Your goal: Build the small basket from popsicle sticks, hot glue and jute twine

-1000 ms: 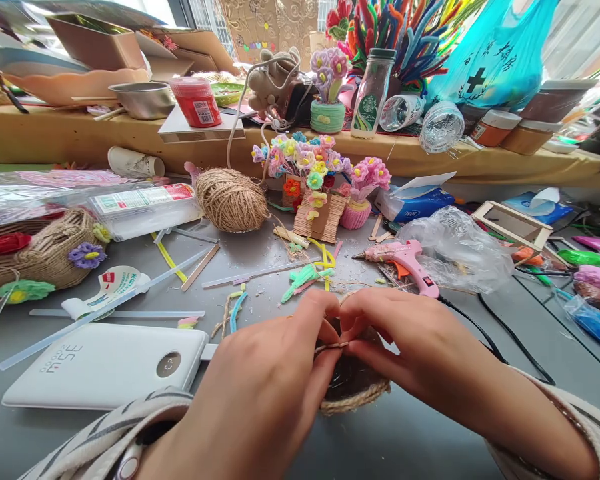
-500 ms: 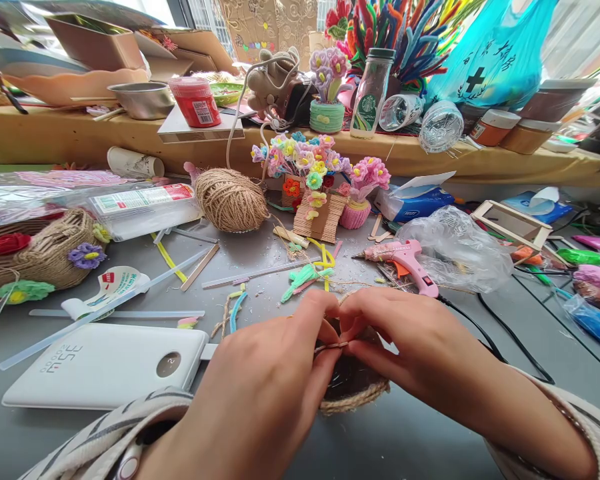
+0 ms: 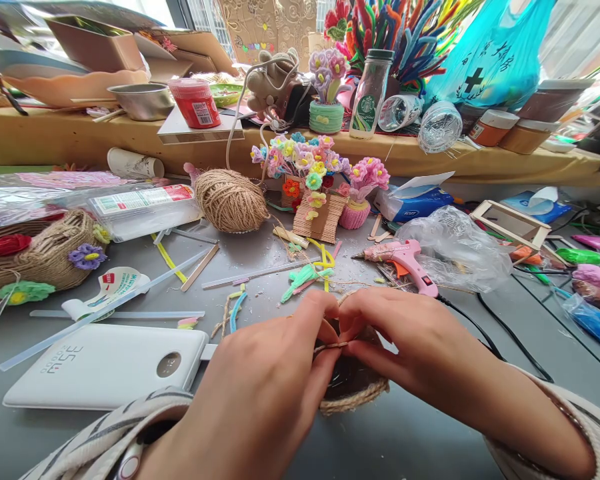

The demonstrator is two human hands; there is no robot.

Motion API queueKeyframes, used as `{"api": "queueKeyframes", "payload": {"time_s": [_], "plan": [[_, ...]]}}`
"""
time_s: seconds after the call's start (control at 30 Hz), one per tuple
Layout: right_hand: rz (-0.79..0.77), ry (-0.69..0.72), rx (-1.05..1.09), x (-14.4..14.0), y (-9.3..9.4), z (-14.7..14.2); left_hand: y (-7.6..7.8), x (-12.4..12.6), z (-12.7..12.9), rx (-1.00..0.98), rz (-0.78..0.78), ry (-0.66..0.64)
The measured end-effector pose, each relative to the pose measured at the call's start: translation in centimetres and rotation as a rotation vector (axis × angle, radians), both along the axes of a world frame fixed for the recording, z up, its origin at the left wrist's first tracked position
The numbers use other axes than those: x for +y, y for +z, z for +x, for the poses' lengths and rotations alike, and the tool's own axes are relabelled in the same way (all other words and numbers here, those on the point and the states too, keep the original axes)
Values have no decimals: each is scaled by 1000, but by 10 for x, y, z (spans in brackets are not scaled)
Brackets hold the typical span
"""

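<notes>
My left hand [image 3: 267, 373] and my right hand [image 3: 410, 340] meet at their fingertips, both closed in a pinch. Between them runs a short, thin piece of twine [image 3: 330, 346]. Just below and behind the fingers is a round, dark-looking container whose rim [image 3: 357, 400] is edged with jute rope; my hands hide much of it. A ball of jute twine [image 3: 231, 200] lies farther back, left of the middle. Beyond my right hand rests a pink hot glue gun [image 3: 403, 260], its nozzle pointing left.
A white power bank [image 3: 110, 367] lies by my left forearm. Clear glue sticks [image 3: 105, 307] and pipe-cleaner scraps [image 3: 305, 277] are scattered about. At right are crumpled plastic wrap [image 3: 455, 247] and black cables [image 3: 515, 340]. Along the back stand pipe-cleaner flowers [image 3: 310, 160] and a glass bottle [image 3: 373, 93].
</notes>
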State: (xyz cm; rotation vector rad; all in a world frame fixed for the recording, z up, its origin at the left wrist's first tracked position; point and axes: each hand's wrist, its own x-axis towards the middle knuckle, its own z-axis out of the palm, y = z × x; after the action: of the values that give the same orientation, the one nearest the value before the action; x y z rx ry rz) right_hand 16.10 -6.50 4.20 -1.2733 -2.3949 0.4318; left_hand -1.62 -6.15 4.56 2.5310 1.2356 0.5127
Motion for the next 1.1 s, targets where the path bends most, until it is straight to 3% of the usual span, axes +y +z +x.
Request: {"api": "queueKeyframes", "payload": {"time_s": [0.17,0.5,0.7,1.1], "plan": [[-7,-3,0,0,1,0,0,0,-1,-8,-1,5],[54,-39,44,-2,21,17,2,-1,-2,-16,-45,2],[5,53,8,1,15,10,2,0,0,-11,19,-10],[-26,82,20,3,9,4,0,1,-1,-19,57,-16]]}}
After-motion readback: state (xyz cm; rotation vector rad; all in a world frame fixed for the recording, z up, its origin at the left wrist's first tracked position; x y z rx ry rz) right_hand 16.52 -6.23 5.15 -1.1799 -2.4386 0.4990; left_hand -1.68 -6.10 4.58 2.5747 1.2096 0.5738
